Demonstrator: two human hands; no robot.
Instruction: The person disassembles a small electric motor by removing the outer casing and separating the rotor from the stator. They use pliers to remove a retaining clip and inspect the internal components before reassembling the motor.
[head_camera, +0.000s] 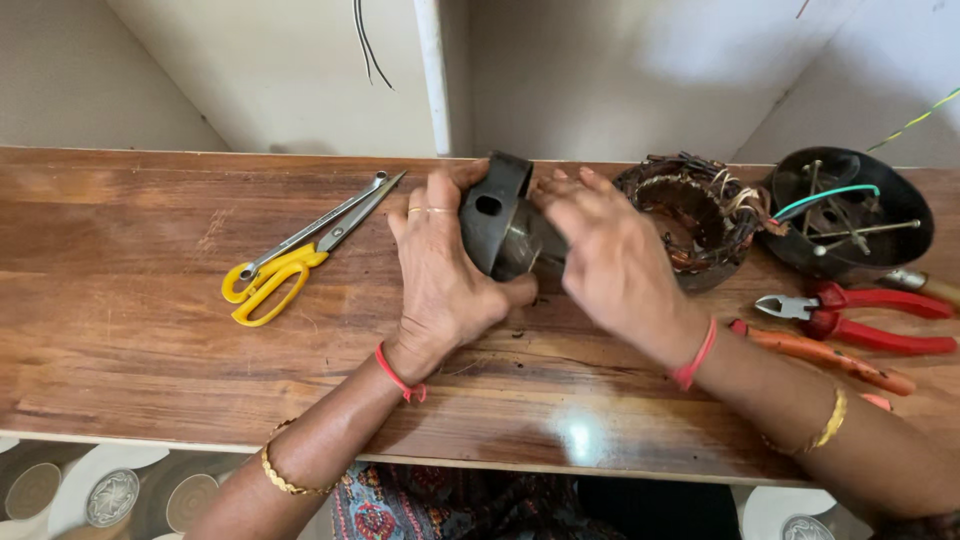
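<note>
**Dark metal motor housing held in both hands at mid-surface**

The left hand (440, 275) is closed around a dark, rounded metal motor housing (505, 228), thumb under its lower edge and fingers curled over the flat collar at the top. The right hand (610, 255) lies across the housing's domed side, fingers bent and pressing down; how far they wrap round the far side cannot be told. The housing sits just above the long wooden surface (150, 330), at the centre of the board.

Judged by its thick wall and dull sheen, the piece is heavy, rigid and likely greasy, so apt to slip. The collar rim, with its round hole, offers the surest purchase; the smooth dome does not.

At 3 o'clock of the housing, touching the right hand's fingers, lies a copper-wound stator ring (690, 215), whose fine windings look easily damaged. Beyond it, still at 3 o'clock, is a black bowl-shaped end cover with long bolts (850, 210). At 4 o'clock rest red-handled cutting pliers (870, 315). At 9 o'clock lie yellow-handled scissors (300, 250), well apart.
</note>
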